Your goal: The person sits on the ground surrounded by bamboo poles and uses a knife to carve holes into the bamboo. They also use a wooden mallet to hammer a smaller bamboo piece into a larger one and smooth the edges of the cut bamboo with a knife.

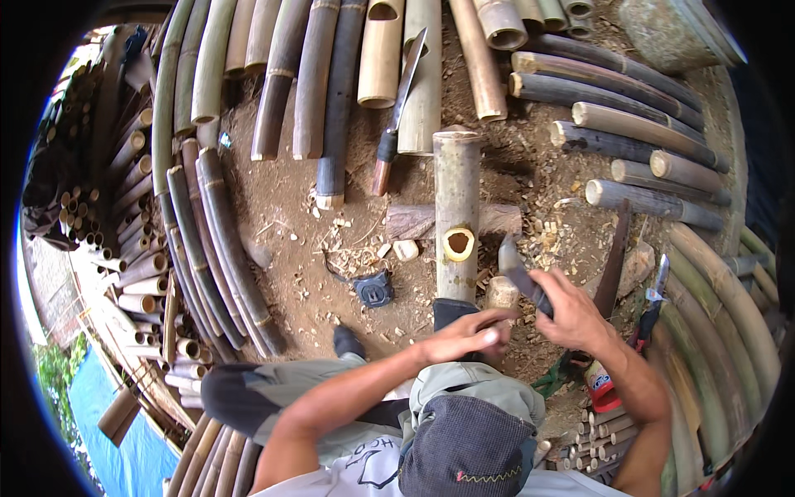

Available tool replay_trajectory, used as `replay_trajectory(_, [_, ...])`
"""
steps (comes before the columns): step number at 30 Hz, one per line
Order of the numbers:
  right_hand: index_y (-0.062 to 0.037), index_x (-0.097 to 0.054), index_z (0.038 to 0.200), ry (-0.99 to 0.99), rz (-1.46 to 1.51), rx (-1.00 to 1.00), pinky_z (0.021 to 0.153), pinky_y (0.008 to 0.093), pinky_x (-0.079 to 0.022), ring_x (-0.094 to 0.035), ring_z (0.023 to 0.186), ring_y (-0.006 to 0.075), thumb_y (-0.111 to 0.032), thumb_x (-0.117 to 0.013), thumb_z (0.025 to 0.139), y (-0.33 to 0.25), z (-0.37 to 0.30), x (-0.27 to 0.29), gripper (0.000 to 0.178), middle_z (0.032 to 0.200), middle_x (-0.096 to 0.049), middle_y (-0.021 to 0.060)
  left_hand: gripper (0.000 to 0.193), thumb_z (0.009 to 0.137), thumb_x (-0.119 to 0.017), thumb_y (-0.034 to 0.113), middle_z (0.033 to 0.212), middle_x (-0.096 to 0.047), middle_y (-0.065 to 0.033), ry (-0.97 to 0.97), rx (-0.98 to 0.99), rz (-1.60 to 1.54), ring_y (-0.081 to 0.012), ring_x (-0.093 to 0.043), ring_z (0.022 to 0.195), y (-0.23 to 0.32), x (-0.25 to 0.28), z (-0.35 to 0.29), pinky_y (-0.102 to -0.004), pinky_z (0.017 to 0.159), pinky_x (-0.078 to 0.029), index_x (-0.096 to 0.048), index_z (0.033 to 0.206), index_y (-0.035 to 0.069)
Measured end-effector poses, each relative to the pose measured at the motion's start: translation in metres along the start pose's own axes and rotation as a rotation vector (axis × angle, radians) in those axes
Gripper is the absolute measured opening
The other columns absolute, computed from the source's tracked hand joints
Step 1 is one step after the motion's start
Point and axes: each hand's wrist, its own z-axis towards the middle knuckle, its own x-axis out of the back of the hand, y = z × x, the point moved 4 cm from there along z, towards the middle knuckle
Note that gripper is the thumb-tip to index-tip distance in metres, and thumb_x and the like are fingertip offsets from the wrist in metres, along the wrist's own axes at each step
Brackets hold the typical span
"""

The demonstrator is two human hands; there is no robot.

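A thick bamboo tube lies lengthwise in front of me, with a pale-rimmed round hole cut in its upper side. It rests across a wooden block. My right hand is closed round the dark handle of a knife, its short grey blade pointing up and left, just right of the tube and apart from it. At the tube's near end is my left hand, its fingers stretched toward the right, slightly blurred. I see nothing in it.
A tape measure lies left of the tube among wood chips. Beyond it a long machete leans on bamboo pieces. To my right are a long dark blade, another knife and a red container. Cut bamboo surrounds the dirt floor.
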Motion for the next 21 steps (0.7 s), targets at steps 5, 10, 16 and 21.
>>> replay_trajectory(5, [-0.0027, -0.058, 0.114, -0.278, -0.644, 0.302, 0.071, 0.0437, -0.056, -0.070, 0.083, 0.0283, -0.020, -0.070, 0.080, -0.028, 0.064, -0.006, 0.040, 0.089, -0.066, 0.0143, 0.076, 0.095, -0.033, 0.075, 0.126, -0.058, -0.0043, 0.031, -0.209, -0.988, -0.0216, -0.055, 0.115, -0.045, 0.021, 0.082, -0.0451, 0.099, -0.044, -0.049, 0.139, 0.014])
replay_trajectory(10, [0.0035, -0.063, 0.102, -0.383, -0.917, 0.409, 0.061, 0.0367, -0.056, -0.071, 0.072, 0.0249, -0.022, -0.070, 0.081, -0.029, 0.090, -0.008, 0.034, 0.083, -0.069, 0.0143, 0.061, 0.102, -0.035, 0.062, 0.136, -0.057, -0.0056, 0.393, -0.185, -0.999, -0.0224, -0.053, 0.124, -0.021, 0.016, 0.100, -0.0440, 0.103, -0.042, -0.050, 0.139, 0.017])
replay_trajectory(16, [-0.0029, -0.062, 0.108, -0.160, -0.069, 0.000, 0.059, 0.0460, -0.056, -0.070, 0.071, 0.0379, -0.026, -0.075, 0.077, -0.008, 0.064, -0.068, 0.041, 0.085, -0.069, 0.0199, 0.039, 0.103, -0.051, 0.036, 0.066, -0.064, -0.0072, 0.708, 0.155, -0.232, -0.0178, -0.060, 0.056, -0.009, 0.053, 0.033, -0.0333, 0.058, -0.050, -0.069, 0.093, 0.003])
replay_trajectory(21, [-0.0016, -0.059, 0.107, 0.402, 0.545, -0.349, 0.065, 0.0487, -0.053, -0.068, 0.076, 0.0424, -0.010, -0.072, 0.079, -0.047, 0.064, -0.160, 0.032, 0.083, -0.069, 0.0197, 0.055, 0.098, -0.054, 0.030, 0.051, -0.062, -0.0140, 0.495, 0.261, 0.955, -0.0199, -0.063, 0.046, 0.058, 0.105, 0.014, -0.0334, 0.046, -0.051, -0.065, 0.058, -0.006])
